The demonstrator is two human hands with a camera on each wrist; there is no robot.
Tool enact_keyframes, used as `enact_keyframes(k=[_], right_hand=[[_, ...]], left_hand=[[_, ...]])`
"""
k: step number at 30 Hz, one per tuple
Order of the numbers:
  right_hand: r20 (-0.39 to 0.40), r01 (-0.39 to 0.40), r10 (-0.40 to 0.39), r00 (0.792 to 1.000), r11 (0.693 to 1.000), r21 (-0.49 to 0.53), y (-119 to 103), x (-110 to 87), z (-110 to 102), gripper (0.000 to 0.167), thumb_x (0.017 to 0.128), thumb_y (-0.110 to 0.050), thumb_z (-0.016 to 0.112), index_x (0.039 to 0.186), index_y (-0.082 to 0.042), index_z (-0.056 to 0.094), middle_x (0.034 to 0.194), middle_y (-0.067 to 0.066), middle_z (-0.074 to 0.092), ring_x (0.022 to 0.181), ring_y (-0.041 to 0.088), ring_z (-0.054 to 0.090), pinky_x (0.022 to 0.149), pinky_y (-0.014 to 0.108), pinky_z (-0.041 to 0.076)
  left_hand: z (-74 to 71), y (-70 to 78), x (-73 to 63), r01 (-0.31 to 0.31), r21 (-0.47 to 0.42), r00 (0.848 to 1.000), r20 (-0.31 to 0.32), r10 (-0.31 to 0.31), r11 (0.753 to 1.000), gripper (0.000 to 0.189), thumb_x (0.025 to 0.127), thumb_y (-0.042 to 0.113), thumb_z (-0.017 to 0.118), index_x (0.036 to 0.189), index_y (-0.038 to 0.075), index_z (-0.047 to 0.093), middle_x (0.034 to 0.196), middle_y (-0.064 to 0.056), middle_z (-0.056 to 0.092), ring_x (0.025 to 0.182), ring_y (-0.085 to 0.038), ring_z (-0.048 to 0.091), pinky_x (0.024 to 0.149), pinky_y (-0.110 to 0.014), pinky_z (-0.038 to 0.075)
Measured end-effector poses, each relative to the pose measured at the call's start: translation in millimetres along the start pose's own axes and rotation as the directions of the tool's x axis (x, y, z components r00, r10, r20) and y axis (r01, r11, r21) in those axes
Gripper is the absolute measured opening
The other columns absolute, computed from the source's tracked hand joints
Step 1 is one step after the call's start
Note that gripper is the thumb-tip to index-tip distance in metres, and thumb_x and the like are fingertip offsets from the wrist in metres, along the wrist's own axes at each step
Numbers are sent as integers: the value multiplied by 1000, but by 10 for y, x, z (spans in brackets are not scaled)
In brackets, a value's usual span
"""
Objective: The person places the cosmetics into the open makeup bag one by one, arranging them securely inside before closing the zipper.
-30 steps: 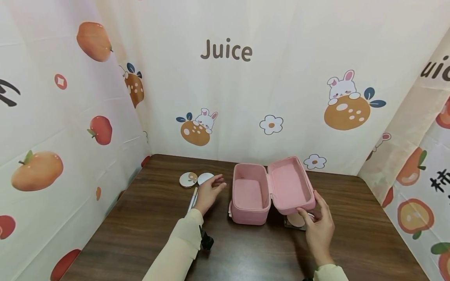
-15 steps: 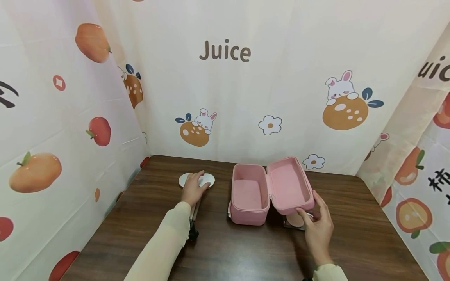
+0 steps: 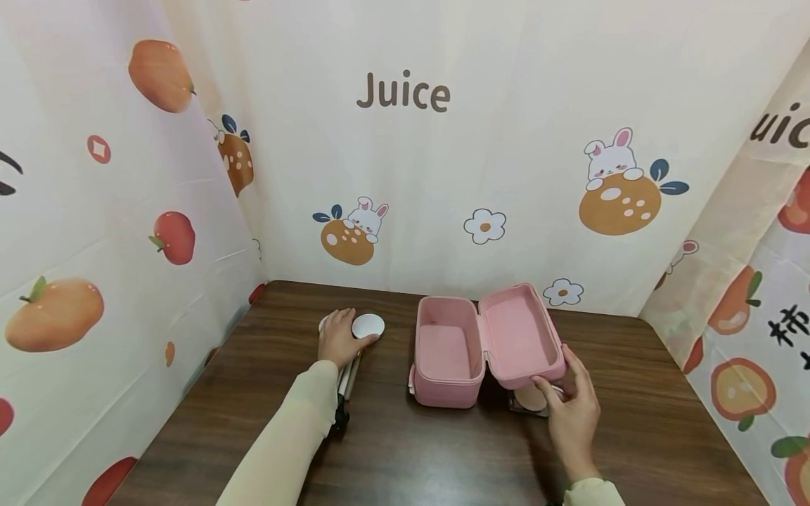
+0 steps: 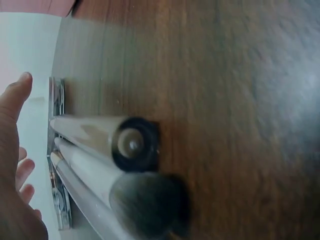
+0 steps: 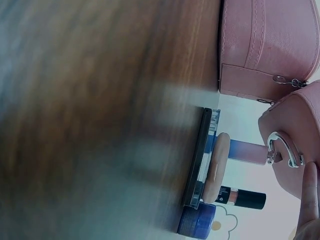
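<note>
My left hand (image 3: 342, 341) reaches over a round compact at the back left, covering most of it. Its thumb stretches toward a second white round compact (image 3: 368, 326). In the left wrist view the thumb and fingers (image 4: 25, 175) are spread apart beside the compacts' edges (image 4: 58, 97). Below the hand lie a makeup brush (image 4: 147, 205) with dark bristles and other slim sticks (image 4: 90, 132). My right hand (image 3: 574, 414) grips the near corner of the raised lid (image 3: 522, 334) of a pink cosmetic case (image 3: 448, 393). The case body is empty.
Under the lid, a powder puff (image 5: 217, 167) rests on a flat black-edged palette (image 5: 199, 155). Close by are a blue jar (image 5: 197, 220), a pinkish tube (image 5: 248, 152) and a black-capped tube (image 5: 250, 198). A printed curtain (image 3: 418, 154) borders the wooden table (image 3: 430, 450).
My left hand has moved left, from beside the white compact to over the left compact. The right hand keeps its grip on the lid, which has not moved.
</note>
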State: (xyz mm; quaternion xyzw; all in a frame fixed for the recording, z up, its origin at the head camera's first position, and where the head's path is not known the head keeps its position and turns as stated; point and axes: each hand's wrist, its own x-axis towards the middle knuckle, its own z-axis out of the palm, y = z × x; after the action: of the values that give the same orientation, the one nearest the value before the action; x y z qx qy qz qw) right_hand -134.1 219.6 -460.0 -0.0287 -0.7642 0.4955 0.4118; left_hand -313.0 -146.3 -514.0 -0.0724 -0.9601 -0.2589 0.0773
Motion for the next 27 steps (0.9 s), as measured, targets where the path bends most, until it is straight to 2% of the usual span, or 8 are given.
enact_keyframes(k=[7,16,23,27], right_hand=[[1,-3,3,1000,1000,23,46,-4,-3,69,72,20,74,137,5,53,135,26,54,80,-12,62,71,6,49],[16,-19,19,1000,1000,0,51,6,-11,69,73,17,75,137,4,53,134,26,55,82,-12,62,71,8,51],[19,-39,38,999,999,24,318,-2,-2,74,72,17,76,140,-3,53,138,18,55,83,-12,62,70,9,51],[14,-38,37,999,999,17,401,-4,-1,75,72,15,77,141,-7,54,139,13,55,83,-11,63,70,8,51]], left_hand=[[70,3,68,22,54,999,26,-24,998,99,75,58,77,146,-1,42,149,-20,44,143,-40,28,117,-58,13],[113,-19,91,50,53,996,76,-54,997,100,76,58,76,148,-1,39,148,-21,44,145,-41,24,117,-62,6],[119,6,101,58,60,995,81,-62,997,97,77,57,76,148,1,40,148,-20,45,145,-40,25,117,-63,6],[126,9,107,51,58,995,80,-56,997,96,77,56,76,147,1,42,147,-20,47,144,-41,26,116,-65,6]])
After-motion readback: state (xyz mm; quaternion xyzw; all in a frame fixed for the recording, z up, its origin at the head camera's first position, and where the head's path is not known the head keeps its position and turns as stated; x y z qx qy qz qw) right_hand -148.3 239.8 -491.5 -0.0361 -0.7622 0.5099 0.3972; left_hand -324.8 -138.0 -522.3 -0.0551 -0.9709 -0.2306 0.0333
